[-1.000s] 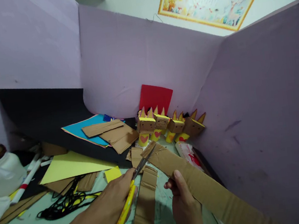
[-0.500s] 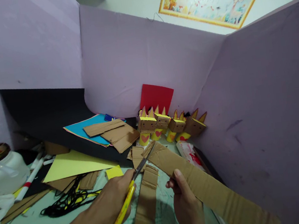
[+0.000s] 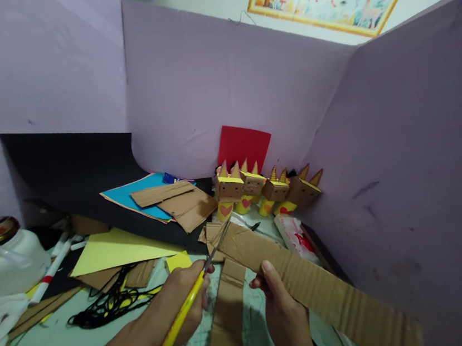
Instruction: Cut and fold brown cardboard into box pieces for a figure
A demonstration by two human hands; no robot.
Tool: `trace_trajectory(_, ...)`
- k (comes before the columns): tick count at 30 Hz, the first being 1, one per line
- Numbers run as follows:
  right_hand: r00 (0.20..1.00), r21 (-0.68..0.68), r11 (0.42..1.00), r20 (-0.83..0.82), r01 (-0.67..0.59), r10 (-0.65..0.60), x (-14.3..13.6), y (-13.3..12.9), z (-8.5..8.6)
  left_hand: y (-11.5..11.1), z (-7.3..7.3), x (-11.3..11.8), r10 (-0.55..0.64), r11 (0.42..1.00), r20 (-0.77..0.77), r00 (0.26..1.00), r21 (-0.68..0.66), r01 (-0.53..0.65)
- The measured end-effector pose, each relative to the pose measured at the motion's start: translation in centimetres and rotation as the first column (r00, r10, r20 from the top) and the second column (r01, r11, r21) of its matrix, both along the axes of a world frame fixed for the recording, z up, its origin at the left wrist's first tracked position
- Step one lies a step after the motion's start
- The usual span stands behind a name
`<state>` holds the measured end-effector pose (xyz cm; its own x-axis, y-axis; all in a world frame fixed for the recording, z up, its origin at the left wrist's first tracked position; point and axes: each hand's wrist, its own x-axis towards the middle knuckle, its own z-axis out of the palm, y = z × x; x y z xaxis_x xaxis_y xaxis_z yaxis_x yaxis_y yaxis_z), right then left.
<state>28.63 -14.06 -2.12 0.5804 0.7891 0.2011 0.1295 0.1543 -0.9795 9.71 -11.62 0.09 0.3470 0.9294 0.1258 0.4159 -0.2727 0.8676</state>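
My left hand (image 3: 190,298) is closed around a pair of scissors (image 3: 177,324) with yellow handles. Their metal blades lie across the far end of a long brown cardboard strip (image 3: 325,290); how far they are parted I cannot tell. With thumb on top and fingers beneath, my right hand (image 3: 285,315) grips that strip near its middle. It slants down to the right. Below it, between my hands, a second cardboard strip (image 3: 227,319) lies on the table. Small cardboard scraps (image 3: 212,234) are by the blade tips.
Several cardboard figures (image 3: 231,188) with yellow bodies and spikes stand at the back before a red sheet (image 3: 245,147). Leftward lie yellow paper (image 3: 118,251), blue paper (image 3: 118,197), black cord (image 3: 100,307) and a white jar (image 3: 12,264). Purple panels (image 3: 228,83) enclose the table.
The strip and my right hand have shifted slightly left, and the scissors have turned more edge-on. The whole view has moved a little.
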Motion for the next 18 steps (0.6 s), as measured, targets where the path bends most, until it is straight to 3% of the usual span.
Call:
trace_trajectory(5, 0.996, -0.021, 1.0, -0.089, 0.002, -0.004, -1.0, 0.0, 0.3, -0.2, 1.1, 0.3, 0.035, 0.981, 0.061, 0.998, -0.194, -0.022)
trace_trajectory(7, 0.988, -0.021, 1.0, -0.152, -0.01, 0.007, -1.1, 0.2, 0.3, 0.5, 1.6, -0.4, 0.106, 0.977, 0.049, 0.993, -0.192, -0.095)
trace_trajectory(9, 0.964, 0.001, 0.999, -0.262, -0.04, 0.039, -1.2, 0.5, 0.3, 1.6, 2.0, -1.7, 0.235, 0.966, -0.04, 0.971, -0.1, -0.238)
trace_trajectory(11, 0.912, 0.041, 0.997, -0.402, -0.07, 0.081, -1.3, 0.9, 0.3, 3.0, 2.1, -3.5, 0.381, 0.924, -0.238, 0.893, 0.073, -0.374)
trace_trajectory(14, 0.825, 0.075, 0.994, -0.555, -0.084, 0.112, -1.4, 1.4, 0.4, 4.6, 2.0, -6.4, 0.473, 0.881, -0.544, 0.693, 0.295, -0.37)
trace_trajectory(18, 0.813, 0.009, 0.992, -0.571, -0.129, 0.111, -1.4, 1.5, 0.3, 4.8, 2.0, -8.9, 0.472, 0.881, -0.719, 0.51, 0.382, -0.277)
